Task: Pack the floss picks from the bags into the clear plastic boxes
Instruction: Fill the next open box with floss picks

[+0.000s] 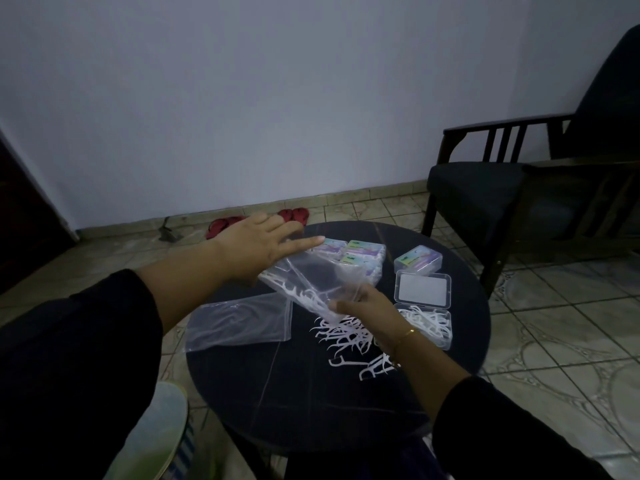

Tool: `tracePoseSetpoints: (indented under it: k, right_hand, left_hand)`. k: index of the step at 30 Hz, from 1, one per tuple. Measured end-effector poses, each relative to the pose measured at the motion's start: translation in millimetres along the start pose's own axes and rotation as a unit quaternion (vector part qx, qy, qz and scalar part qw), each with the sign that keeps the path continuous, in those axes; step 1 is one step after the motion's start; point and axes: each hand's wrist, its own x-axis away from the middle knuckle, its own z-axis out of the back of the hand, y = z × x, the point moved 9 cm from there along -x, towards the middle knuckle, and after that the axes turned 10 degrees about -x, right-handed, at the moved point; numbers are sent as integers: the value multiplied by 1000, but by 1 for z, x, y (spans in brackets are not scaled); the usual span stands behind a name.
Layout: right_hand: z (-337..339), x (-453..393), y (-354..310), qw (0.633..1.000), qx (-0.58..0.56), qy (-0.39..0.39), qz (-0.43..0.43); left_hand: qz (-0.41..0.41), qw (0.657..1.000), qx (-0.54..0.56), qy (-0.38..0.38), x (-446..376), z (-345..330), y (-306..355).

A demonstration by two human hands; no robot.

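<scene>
I tip the bag (311, 278) mouth-down so picks (346, 337) spill mid-counter: right hand (367, 306) fingers pinch its mouth, left hand (263, 244) fingers lift its far end.

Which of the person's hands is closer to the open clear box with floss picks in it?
The right hand, pinching the bag just beside the open box. The left hand holds the bag's far end, across the table.
</scene>
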Motion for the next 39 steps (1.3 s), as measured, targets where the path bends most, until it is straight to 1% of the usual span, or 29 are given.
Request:
tracePoseSetpoints:
  k: [3, 7, 11, 14, 18, 22, 27, 29, 32, 36, 38, 39]
  right_hand:
    - [10, 0, 0, 996, -78, 54, 3]
    - [23, 0, 2, 991, -66, 120, -3]
    - [27, 1, 2, 985, -81, 149, -15]
    - [28, 3, 0, 981, -105, 163, -14]
    - [27, 5, 1, 979, -125, 159, -22]
    - [28, 6, 2, 975, -153, 162, -24]
    - [28, 5, 4, 971, -182, 155, -27]
    - [27, 4, 6, 969, -191, 152, -31]
    - [24, 4, 7, 971, -187, 142, -38]
    - [16, 5, 6, 973, -189, 121, -48]
    - [16, 6, 6, 974, -185, 119, -52]
    - [16, 7, 6, 972, -198, 117, -53]
  left_hand:
    - [-3, 1000, -9, -5, 1, 0, 2]
    - [4, 1000, -3, -19, 3, -3, 2]
    - [5, 999, -4, -33, 6, -3, 1]
    - [6, 999, -34, -22, 6, -1, 0]
    - [9, 998, -56, -33, 6, 1, -3]
    - [19, 997, -50, -52, 6, 2, -5]
    - [54, 996, -51, -54, 6, 8, -12]
    - [72, 996, -41, -43, 6, 9, -12]
    - [105, 994, -18, 10, 3, 13, -2]
    - [99, 993, 23, 60, -8, 13, 33]
    - [108, 990, 7, 89, -9, 13, 42]
    - [117, 989, 4, 91, -9, 12, 43]
